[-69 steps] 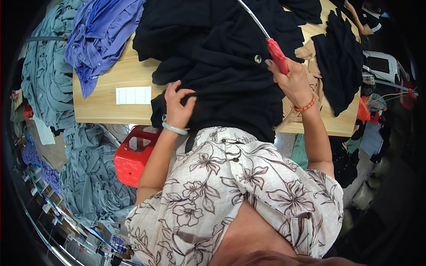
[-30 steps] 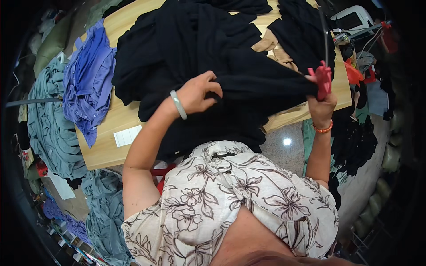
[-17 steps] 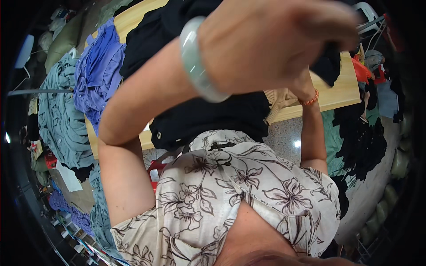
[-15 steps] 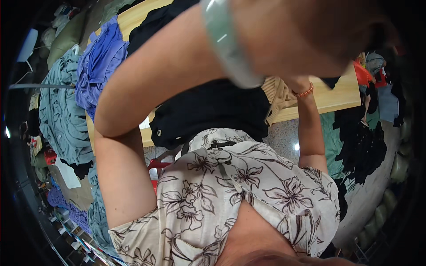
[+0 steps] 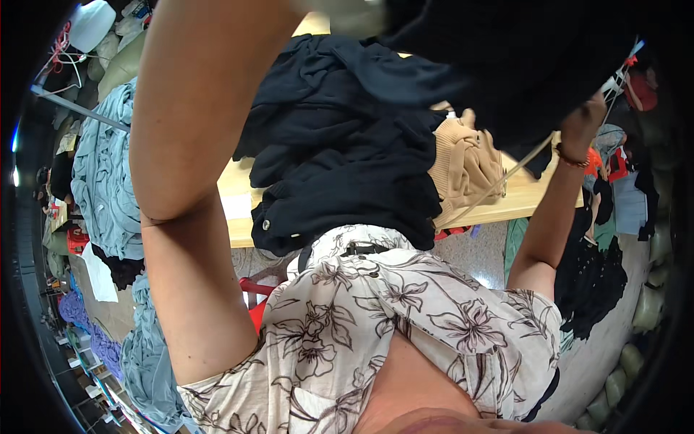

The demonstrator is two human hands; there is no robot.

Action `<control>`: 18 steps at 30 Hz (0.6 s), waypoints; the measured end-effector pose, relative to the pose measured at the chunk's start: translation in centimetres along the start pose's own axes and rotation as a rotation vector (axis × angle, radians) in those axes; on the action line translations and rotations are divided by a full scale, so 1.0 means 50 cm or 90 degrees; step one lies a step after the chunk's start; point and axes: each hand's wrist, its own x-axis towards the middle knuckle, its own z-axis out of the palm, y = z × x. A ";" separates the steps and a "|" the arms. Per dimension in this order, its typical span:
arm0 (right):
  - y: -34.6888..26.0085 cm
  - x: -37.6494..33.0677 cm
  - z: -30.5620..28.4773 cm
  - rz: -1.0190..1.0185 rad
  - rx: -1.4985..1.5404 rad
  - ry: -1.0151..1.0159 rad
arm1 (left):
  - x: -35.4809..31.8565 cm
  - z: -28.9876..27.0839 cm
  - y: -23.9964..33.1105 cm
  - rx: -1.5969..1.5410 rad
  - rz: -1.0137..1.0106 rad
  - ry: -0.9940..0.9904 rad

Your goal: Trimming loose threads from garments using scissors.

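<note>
A black garment (image 5: 499, 65) is raised at the upper right, blurred by motion. My right hand (image 5: 583, 124), with a beaded bracelet on its wrist, is closed at that garment's right edge. My left arm reaches up across the table; a pale bangle shows as a blur at its wrist, and the fingers of my left hand are hidden at the top beside the dark cloth. Below lies a pile of folded black garments (image 5: 340, 173) with a metal button at one corner. A tan ribbed knit garment (image 5: 466, 155) rests at the pile's right side.
The pale wooden table (image 5: 528, 199) lies before me. Grey-green cloth (image 5: 108, 173) hangs at the left by a metal bar (image 5: 79, 107). Black cloth scraps (image 5: 593, 278) hang at the right. A beige strip (image 5: 506, 177) slants past the tan garment.
My left arm has swung up and left, uncovering the black pile and tan garment. My right hand has moved up and right. A black garment is now lifted at the upper right.
</note>
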 end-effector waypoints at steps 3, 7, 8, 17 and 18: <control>0.000 0.041 -0.044 -0.042 0.020 0.025 | -0.054 -0.094 -0.036 0.081 -0.024 0.015; -0.071 0.043 -0.033 0.074 0.332 -0.069 | -0.080 -0.180 -0.028 0.219 -0.065 0.028; -0.101 0.038 -0.024 -0.005 0.250 -0.129 | -0.070 -0.171 -0.020 0.243 -0.071 0.029; -0.171 -0.220 0.195 0.223 0.389 -0.660 | -0.646 -0.086 -0.015 -0.104 -0.654 -0.312; -0.178 -0.230 0.208 0.236 0.412 -0.588 | -0.708 -0.066 0.005 -0.019 -0.725 -0.471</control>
